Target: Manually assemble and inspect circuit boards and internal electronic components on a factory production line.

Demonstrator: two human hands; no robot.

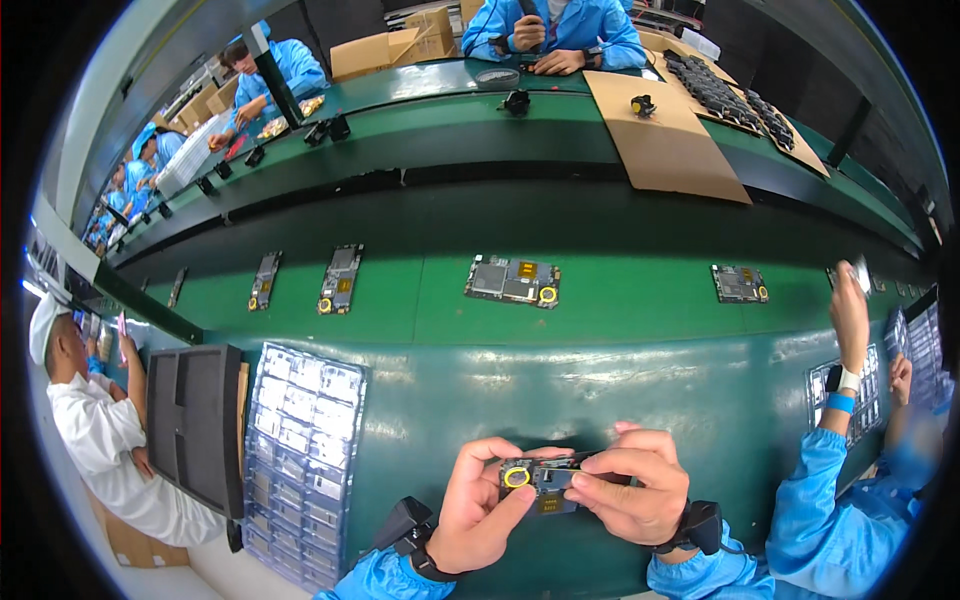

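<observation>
My left hand (478, 505) grips a small circuit board (515, 476) near the table's front edge, thumb and fingers at its left end. The board has a yellow ring at that end and a gold-brown patch along its near side. My right hand (637, 487) is closed at the board's right end, thumb and fingertips pinching a thin grey plate (555, 477) that lies against the board. The fingers hide part of the plate, so I cannot tell if it is seated.
More circuit boards (513, 280) lie spaced along the green belt (440, 320) ahead. At left are a clear tray of silvery pieces (303, 440) and a black foam tray (193, 430). A co-worker's raised hand (850, 320) is at right. Cardboard (665, 150) lies on the far bench.
</observation>
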